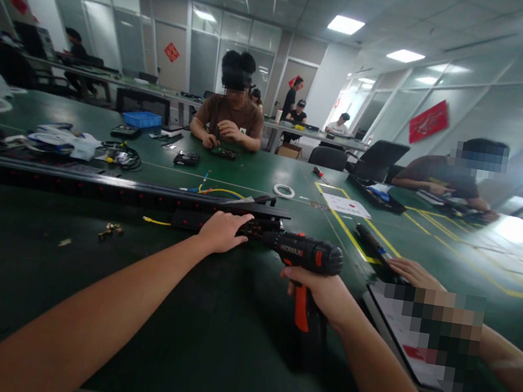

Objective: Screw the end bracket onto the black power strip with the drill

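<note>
My right hand [314, 286] is wrapped round the grip of a black and orange cordless drill [309, 254]. The drill points left, its chuck against or just beside the right end of a black metal assembly [187, 218]; the exact contact is hidden. My left hand [224, 231] lies over that assembly, thumb and forefinger apart, holding it close to the drill's tip. Behind the assembly runs a long black rail [96, 183]. A short yellow cable [155, 221] sticks out at the assembly's left end. Small brass-coloured screws [111, 230] lie in a pile left of my hand.
At right, a co-worker's hand [414, 272] rests by a black device and a clipboard [410, 339]. Across the green table [199, 350], another person handles a small part. A white tape roll [284, 191], blue basket [142, 119] and cable bundles [66, 140] lie beyond the rail.
</note>
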{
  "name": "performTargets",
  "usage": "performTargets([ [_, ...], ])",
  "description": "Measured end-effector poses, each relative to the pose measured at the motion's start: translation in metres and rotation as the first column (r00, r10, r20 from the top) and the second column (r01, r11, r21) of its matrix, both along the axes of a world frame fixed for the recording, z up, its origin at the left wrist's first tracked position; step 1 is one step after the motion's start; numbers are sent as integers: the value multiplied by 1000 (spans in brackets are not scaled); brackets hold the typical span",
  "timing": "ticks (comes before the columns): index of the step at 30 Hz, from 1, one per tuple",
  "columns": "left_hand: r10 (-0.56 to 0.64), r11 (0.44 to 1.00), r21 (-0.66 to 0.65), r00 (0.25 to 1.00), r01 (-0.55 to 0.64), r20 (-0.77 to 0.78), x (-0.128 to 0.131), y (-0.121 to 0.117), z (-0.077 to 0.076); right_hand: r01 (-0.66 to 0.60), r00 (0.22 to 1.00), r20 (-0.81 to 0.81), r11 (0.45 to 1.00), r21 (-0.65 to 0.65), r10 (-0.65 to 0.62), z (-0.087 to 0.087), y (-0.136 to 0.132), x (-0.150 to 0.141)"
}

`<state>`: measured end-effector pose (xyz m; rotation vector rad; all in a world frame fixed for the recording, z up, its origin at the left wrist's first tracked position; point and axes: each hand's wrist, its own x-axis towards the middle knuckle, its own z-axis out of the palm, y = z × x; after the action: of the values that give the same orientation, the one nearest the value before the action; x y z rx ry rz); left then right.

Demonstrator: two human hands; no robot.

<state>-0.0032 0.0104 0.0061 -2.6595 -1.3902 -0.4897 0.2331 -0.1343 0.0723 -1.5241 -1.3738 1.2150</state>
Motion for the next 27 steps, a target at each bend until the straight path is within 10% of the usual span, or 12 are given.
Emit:
performTargets([
  [27, 8, 1000, -22, 1000, -8, -7, 0, -2, 3, -30, 994, 107, 998, 54, 25, 1, -3, -3],
])
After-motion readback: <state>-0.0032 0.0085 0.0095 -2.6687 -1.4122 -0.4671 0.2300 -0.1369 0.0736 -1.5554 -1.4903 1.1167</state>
